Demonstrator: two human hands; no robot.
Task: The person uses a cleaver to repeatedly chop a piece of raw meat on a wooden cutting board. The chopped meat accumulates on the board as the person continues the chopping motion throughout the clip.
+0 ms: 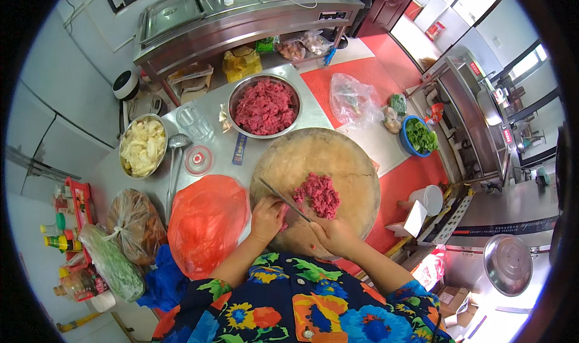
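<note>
On a round wooden chopping block [316,155] before me lies a heap of chopped raw red meat [318,195]. My right hand [332,235] grips a kitchen knife [286,200], whose blade slants up to the left across the block. Left of the blade, my left hand [268,217] has its fingers curled on a piece of raw meat [284,221], mostly hidden beneath them. Just past the block stands a steel bowl [231,102] full of sliced raw red meat [264,108].
Beside my left arm lies a red plastic bag [206,225]. Farther left are a skimmer [178,140], a glass pitcher [195,121], a bowl of pale sliced vegetables [144,147] and a tied bag of brown food [135,225]. A blue basin of greens [418,136] stands on the floor at right.
</note>
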